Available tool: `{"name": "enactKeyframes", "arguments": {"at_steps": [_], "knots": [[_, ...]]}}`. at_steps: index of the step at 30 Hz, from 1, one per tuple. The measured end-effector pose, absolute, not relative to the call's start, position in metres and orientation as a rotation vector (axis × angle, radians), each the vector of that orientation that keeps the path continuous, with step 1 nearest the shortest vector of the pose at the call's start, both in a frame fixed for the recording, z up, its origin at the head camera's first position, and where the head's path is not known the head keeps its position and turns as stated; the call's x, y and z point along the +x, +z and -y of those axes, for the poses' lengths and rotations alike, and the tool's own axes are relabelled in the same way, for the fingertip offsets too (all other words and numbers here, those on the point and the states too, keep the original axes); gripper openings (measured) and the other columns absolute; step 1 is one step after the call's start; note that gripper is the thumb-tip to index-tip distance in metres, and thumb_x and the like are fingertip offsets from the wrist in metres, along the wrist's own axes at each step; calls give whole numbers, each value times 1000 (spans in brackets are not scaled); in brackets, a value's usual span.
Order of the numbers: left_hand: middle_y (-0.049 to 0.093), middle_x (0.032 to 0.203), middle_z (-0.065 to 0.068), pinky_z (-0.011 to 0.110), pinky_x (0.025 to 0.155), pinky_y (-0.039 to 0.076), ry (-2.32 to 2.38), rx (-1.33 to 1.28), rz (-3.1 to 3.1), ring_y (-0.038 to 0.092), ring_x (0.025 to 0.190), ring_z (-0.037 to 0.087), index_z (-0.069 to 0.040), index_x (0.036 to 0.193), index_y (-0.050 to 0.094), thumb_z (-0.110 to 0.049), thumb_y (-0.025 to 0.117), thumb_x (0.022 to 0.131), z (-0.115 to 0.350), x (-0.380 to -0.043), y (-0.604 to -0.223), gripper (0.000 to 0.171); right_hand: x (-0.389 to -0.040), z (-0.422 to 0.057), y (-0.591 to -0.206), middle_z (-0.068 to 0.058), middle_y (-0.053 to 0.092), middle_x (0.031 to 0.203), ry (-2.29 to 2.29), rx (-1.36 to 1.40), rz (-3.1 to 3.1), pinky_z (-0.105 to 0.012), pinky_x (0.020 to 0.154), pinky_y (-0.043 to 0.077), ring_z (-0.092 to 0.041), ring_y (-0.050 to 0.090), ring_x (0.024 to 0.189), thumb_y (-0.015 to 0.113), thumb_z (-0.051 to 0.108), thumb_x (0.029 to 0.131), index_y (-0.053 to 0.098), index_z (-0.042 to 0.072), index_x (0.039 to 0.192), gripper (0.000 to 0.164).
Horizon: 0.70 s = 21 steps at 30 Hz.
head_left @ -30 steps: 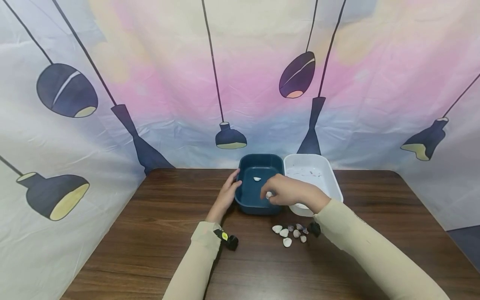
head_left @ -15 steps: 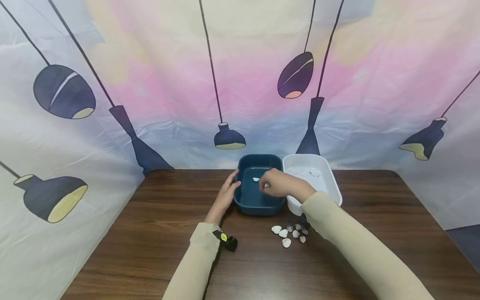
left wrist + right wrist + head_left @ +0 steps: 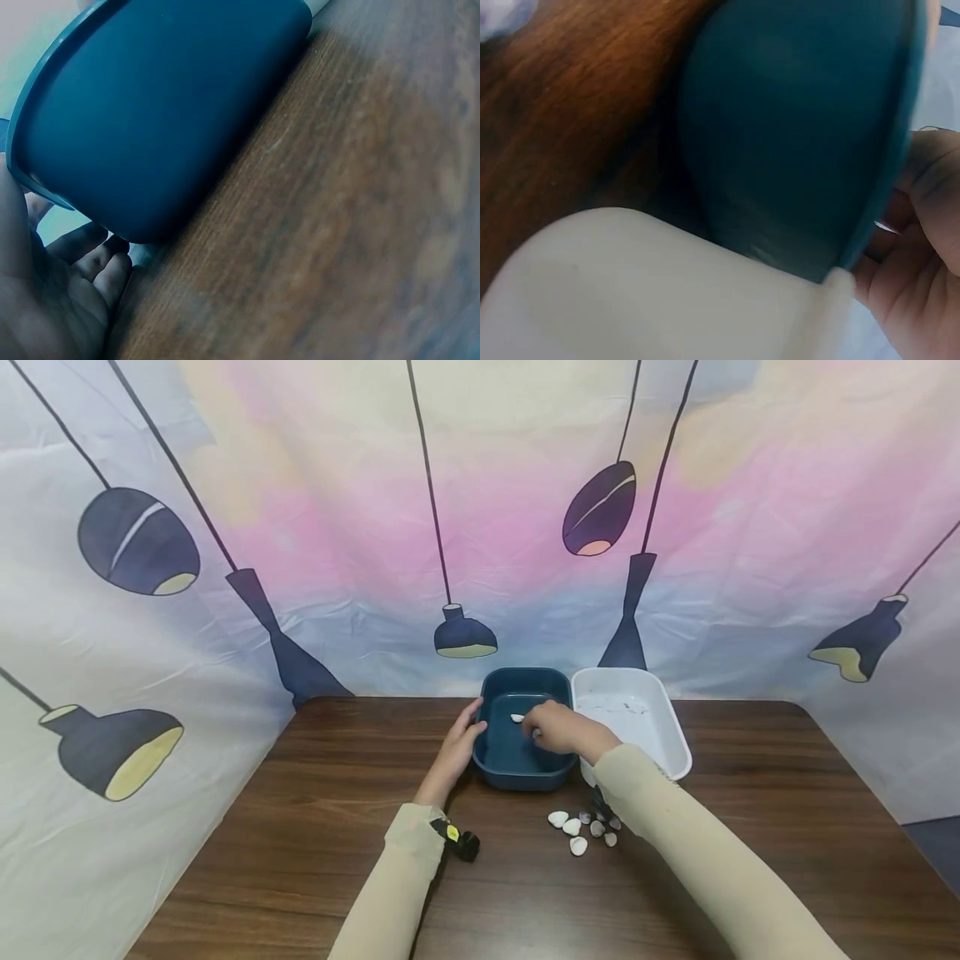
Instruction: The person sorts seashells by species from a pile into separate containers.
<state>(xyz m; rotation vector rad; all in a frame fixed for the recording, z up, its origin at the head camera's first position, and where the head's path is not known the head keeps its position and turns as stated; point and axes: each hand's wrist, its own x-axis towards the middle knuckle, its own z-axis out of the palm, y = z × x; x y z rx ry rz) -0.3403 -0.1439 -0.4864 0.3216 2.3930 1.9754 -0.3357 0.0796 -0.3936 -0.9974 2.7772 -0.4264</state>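
Observation:
My left hand (image 3: 454, 750) rests against the left side of a dark blue plastic basin (image 3: 522, 782). Its fingers are extended along the wall, with the thumb at the rim in the left wrist view. Over the inside of this basin, my right hand (image 3: 558, 727) curls its fingers and pinches a small white seashell, mostly hidden by the fingers; a white sliver shows between them in the right wrist view. Just left of those fingertips, one white seashell (image 3: 517, 718) lies on the basin's floor. Several more seashells (image 3: 578, 846) lie loose on the table in front.
Directly right of the blue basin stands a white basin (image 3: 670, 727) with dark specks on its floor, partly covered by the right forearm. Both stand near the back edge of the wooden table (image 3: 337, 777). Behind hangs a cloth backdrop (image 3: 360, 527) printed with lamps.
My right hand has lowered slightly within the blue basin and turned, so the shell between its fingers is now mostly hidden. The left hand keeps its place on the basin.

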Motion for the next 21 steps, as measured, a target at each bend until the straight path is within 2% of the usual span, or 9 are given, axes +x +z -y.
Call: {"name": "enactKeyframes", "arguments": {"at_steps": [14,21], "knots": [[27,173,10,60,125,23,1947,291,-2435,23,159,36,-19,166,38,-26,46,113,143,-341,-488,54,-350,-80,-418,-10,73,97,-397,-955,-2848,-40,78,57,-22,61,80,64,-9,95,79,1,98,18],[27,173,13,61,125,23,1961,295,-2428,23,158,38,-16,165,37,-25,46,113,143,-342,-488,54,-352,-75,-422,-11,68,96,-343,-929,-2883,-40,79,56,-23,60,83,65,-10,95,78,3,93,18]]}}
